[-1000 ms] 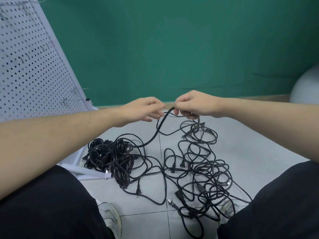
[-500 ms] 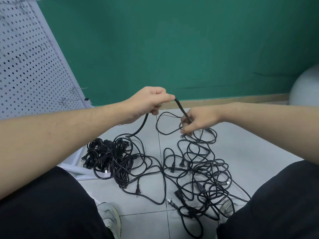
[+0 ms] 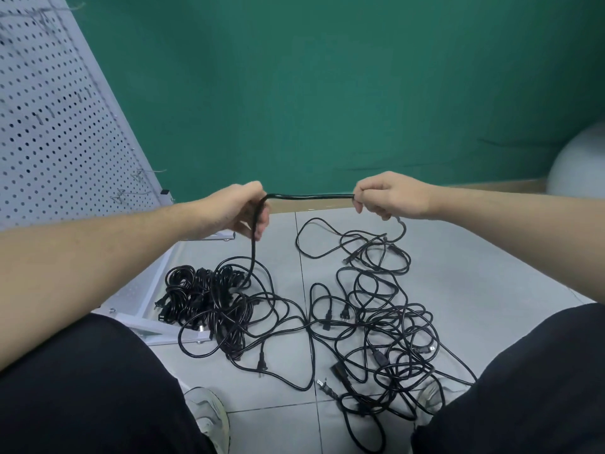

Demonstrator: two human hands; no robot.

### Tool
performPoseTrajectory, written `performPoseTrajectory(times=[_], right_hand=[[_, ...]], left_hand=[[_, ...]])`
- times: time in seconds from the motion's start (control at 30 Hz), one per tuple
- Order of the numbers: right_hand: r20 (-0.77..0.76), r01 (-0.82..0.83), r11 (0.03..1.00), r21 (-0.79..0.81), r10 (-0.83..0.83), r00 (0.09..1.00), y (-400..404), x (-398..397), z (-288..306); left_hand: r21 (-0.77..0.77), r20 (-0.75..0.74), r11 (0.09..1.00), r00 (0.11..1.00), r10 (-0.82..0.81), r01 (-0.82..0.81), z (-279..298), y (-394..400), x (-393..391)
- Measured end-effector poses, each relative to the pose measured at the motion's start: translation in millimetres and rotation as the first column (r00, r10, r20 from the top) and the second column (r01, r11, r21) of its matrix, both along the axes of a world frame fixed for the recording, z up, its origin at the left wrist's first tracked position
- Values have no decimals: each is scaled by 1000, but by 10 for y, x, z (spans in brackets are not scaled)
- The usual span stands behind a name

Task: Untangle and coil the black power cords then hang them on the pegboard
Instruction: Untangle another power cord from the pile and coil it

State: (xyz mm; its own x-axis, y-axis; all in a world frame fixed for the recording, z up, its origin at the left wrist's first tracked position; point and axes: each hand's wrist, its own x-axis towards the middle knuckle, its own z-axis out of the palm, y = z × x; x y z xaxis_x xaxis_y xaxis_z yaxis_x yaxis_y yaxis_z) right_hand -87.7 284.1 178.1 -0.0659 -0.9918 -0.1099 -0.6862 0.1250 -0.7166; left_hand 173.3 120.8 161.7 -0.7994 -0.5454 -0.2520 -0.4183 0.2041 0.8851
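Your left hand (image 3: pixel 240 209) and right hand (image 3: pixel 389 198) grip a taut black power cord (image 3: pixel 311 196); its tail drops into the tangled black cord pile (image 3: pixel 376 319) on the grey tiled floor (image 3: pixel 474 273), white perforated pegboard (image 3: pixel 55 126) at left.

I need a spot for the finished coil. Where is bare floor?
Bare tile lies right of the loose cord tangle, toward the grey ball, and in a narrow strip between that tangle and the bundled cords. Crowded between the knees.

Black cords (image 3: pixel 376 309), white perforated pegboard (image 3: pixel 49 126), green wall (image 3: pixel 327 93), grey tile floor (image 3: pixel 491 273), blk trousers (image 3: pixel 82 388)
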Motion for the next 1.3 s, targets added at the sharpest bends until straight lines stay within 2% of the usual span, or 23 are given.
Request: performPoseTrajectory(times=[0.07,0.17,0.27,0.4,0.5,0.6,0.67,0.77,0.83,0.9,0.97,1.03,1.13,1.17,1.3], right_hand=[[-31,-6,1000,-13,5,999,-13,92,44],[-41,-60,998,-35,58,997,-67,279,95],[-69,-95,995,-26,93,993,-134,462,99],[-61,-123,992,23,124,990,-131,505,104],[-185,-157,980,119,178,967,-76,404,50],[-347,-176,957,232,250,904,-48,261,-122],[-367,-139,951,276,238,899,-36,162,-204],[-313,-100,944,314,202,928,15,7,-225],[-262,-97,951,295,178,948,50,-59,-190],[-167,-70,974,217,108,980,65,-92,-146],[-86,-7,993,117,17,996,65,-109,-92],[-105,21,999,39,-17,994,60,-112,-42],[-182,5,998,-56,-15,983,25,-32,29],[-196,-6,997,-81,-10,981,6,20,54],[-213,-101,992,-80,82,974,-85,305,102]], left_hand=[[-17,68,1000,997,-23,24,-10,40,4],[-99,47,989,994,-102,106,79,207,-101],[-116,26,980,986,-162,164,152,424,-270],[-318,107,936,987,-121,150,194,494,-384],[-319,26,941,994,-109,111,218,429,-335],[-269,-102,961,991,-90,59,232,392,-307],[-238,-172,971,982,-77,34,246,372,-288],[-205,-244,979,969,-32,-20,241,292,-251],[-175,-262,981,964,42,-90,216,208,-212],[-208,-228,964,967,117,-165,172,108,-157],[-326,-121,926,980,157,-189,118,8,-93],[-384,31,914,988,152,-129,60,-46,-33],[-259,194,966,978,74,-22,2,11,16],[-204,196,979,979,54,-13,-2,55,1],[-55,51,998,998,29,-26,76,259,-195]])
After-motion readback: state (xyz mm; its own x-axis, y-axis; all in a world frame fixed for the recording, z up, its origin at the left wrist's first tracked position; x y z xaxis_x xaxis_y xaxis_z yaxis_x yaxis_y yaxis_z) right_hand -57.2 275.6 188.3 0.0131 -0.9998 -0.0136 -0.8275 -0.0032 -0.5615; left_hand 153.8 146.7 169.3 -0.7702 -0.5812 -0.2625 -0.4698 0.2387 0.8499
